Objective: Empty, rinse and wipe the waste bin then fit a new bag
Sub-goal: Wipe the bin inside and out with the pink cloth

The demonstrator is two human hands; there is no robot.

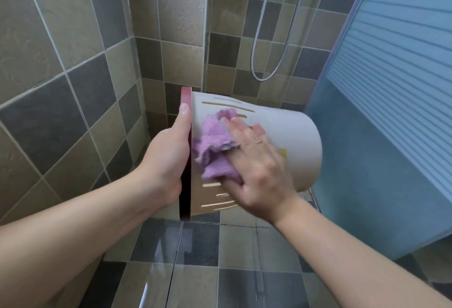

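Left hand (168, 158) clamped around smooth cream bin's (288, 136) pink rim, right hand (259, 163) pressing crumpled fuzzy lilac cloth (215, 146) against its side.

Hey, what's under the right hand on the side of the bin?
A crumpled purple cloth lies pressed between the right hand and the white bin wall. Slots show around it; the wall beneath is covered.

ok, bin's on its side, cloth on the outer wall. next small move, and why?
Probably sweep the purple cloth further along the wall toward the bin's base. The right hand presses it near the rim end only, by the slots, while the left hand grips the pink rim of the waste bin, held sideways. The wall toward the base looks not yet covered.
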